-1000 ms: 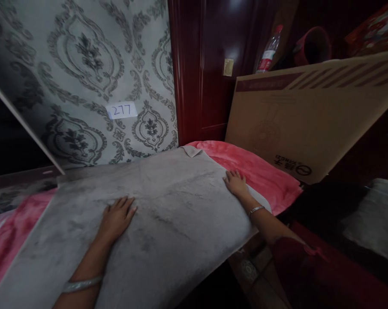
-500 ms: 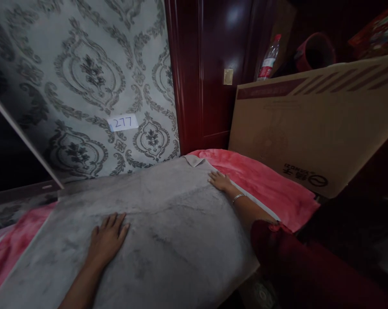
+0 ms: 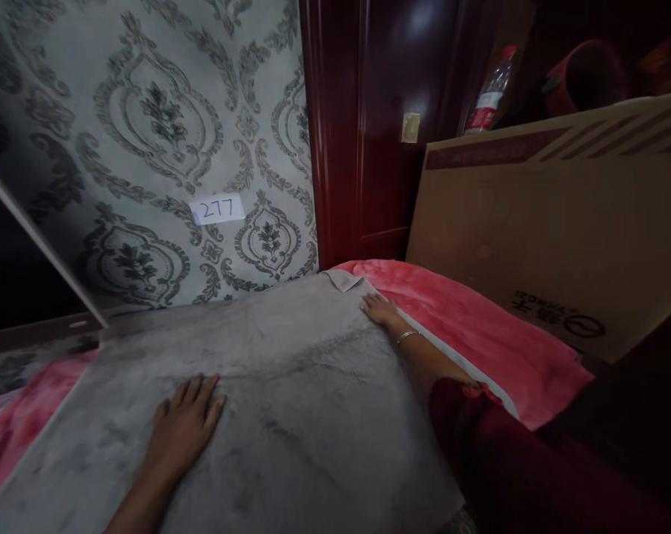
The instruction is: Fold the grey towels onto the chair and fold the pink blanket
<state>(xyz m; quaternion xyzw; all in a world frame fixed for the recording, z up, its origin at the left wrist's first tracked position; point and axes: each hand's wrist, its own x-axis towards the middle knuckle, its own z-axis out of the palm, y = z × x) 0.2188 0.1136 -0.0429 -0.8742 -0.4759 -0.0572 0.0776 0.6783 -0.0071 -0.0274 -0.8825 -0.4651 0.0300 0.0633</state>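
Note:
A large grey plush blanket [image 3: 291,378] lies spread flat over a pink blanket [image 3: 480,326] on a bed. My left hand [image 3: 184,426] rests palm down on the grey blanket near its front left, fingers spread. My right hand [image 3: 380,308] lies flat on the grey blanket's far right edge, close to a folded-over corner [image 3: 340,279]. A bracelet sits on the right wrist. Neither hand grips anything.
A patterned grey wall with a paper label reading 277 [image 3: 218,209] stands behind the bed. A dark red wooden door [image 3: 379,126] is beyond it. A big cardboard box [image 3: 551,215] leans at the right, a plastic bottle [image 3: 488,104] behind it.
My right hand has slid along the blanket's right edge toward the far corner. My left hand has shifted slightly left and nearer. The view has moved a little.

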